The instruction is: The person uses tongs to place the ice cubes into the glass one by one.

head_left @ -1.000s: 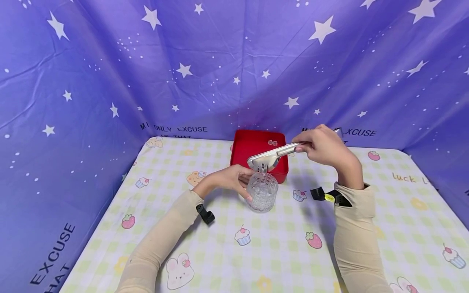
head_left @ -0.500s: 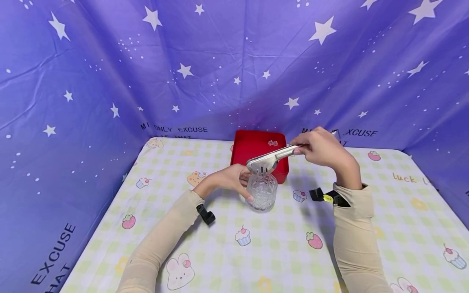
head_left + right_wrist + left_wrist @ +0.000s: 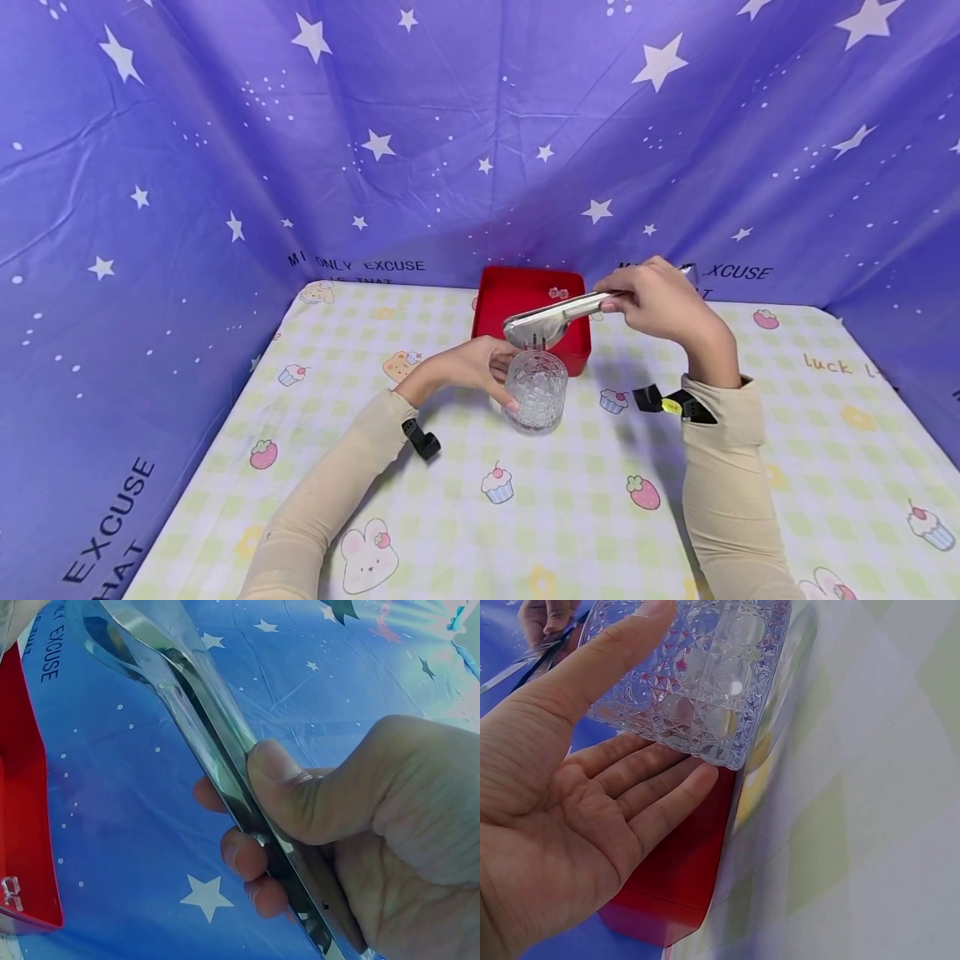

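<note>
My left hand [image 3: 478, 365] steadies a clear textured glass [image 3: 537, 400] on the table, thumb on its near side and fingers behind it. In the left wrist view, the thumb lies across the cut pattern of the glass [image 3: 697, 682], while the fingertips meet its lower edge. Clear pieces show inside it. My right hand [image 3: 660, 300] grips metal tongs [image 3: 577, 308] by their arms, thumb on one side and fingers on the other. The slotted head of the tongs hangs right at the glass's rim. In the right wrist view, the arms of the tongs [image 3: 217, 757] lie close together.
Behind the glass stands a red tray [image 3: 510, 300], with small clear pieces [image 3: 558, 292] near its back right corner. A checked cloth with printed cupcakes covers the table [image 3: 420, 533]. A purple star-patterned curtain [image 3: 450, 100] hangs around the back and sides.
The tongs dipped slightly toward the glass, then rose a little again in my right hand. My left hand and the glass have stayed almost still.
</note>
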### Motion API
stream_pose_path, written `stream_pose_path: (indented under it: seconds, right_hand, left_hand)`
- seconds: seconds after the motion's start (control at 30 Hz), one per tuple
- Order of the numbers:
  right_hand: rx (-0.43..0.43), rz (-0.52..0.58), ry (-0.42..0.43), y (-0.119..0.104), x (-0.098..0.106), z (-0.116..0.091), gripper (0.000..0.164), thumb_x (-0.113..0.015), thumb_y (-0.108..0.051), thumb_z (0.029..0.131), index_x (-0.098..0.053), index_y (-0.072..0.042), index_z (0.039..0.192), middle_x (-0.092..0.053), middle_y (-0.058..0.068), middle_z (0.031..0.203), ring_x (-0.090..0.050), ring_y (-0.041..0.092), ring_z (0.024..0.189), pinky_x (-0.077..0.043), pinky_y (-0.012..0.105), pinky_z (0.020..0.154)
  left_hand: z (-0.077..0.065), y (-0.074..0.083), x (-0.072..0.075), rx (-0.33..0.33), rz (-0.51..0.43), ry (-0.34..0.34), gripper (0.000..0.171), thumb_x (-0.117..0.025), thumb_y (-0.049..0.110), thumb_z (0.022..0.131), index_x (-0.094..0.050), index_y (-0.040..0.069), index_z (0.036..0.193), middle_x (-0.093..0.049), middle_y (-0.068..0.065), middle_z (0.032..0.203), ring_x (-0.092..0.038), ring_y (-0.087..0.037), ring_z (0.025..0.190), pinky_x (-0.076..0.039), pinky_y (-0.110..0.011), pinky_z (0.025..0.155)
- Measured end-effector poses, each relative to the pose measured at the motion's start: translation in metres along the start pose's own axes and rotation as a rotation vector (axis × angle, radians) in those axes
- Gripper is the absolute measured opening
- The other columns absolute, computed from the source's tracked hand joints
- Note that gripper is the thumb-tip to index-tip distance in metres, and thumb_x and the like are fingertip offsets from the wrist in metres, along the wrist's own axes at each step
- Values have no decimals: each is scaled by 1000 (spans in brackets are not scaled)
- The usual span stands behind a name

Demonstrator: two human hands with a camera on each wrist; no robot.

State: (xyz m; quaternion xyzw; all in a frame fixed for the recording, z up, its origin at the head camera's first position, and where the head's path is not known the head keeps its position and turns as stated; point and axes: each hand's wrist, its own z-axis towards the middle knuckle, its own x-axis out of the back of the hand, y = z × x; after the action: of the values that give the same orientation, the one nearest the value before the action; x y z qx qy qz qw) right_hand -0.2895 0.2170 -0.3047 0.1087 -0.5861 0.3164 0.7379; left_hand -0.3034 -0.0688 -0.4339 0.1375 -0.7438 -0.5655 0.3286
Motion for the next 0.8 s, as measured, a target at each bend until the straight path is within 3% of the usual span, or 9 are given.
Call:
stream_pose_path:
  seconds: [0.13,0.27,0.47,0.67,0.8]
  right_hand:
    - [22,-13,38,0,-2,1,16,-75,-7,89,-78,-6,105,-67,3,75,-41,16,57,-36,34,67]
    - [33,-51,108,-1,-5,3,17,-75,-8,90,-77,-6,107,-65,4,75,-45,18,59,-42,40,73]
    - [-49,-117,178,-6,-8,7,23,-74,-9,90,-75,-2,113,-73,14,90,-65,33,81,-48,51,82]
    - [-107,-204,286,-4,-16,10,24,-73,-6,89,-75,0,113,-72,19,90,-65,39,85,-44,51,75]
    - [-121,-247,308,2,-21,14,24,-74,-7,89,-75,-1,112,-70,19,88,-64,40,87,-45,54,80]
  left_hand:
    - [0,0,0,-16,3,-12,75,-89,-1,74,-55,-5,141,-68,-19,131,-67,-24,121,-57,-27,100]
    - [-1,0,1,-28,15,-18,71,-89,-1,74,-57,-3,138,-68,-19,130,-67,-23,120,-58,-27,100]
    - [-1,2,2,-2,44,-6,75,-89,1,74,-55,-2,141,-65,-18,137,-64,-27,126,-57,-27,100]
    - [-1,4,1,11,57,-9,77,-90,3,75,-54,0,143,-62,-18,140,-62,-28,128,-57,-26,101]
    - [-1,3,2,18,57,-10,77,-90,4,75,-54,0,143,-62,-17,141,-62,-28,129,-56,-26,101]
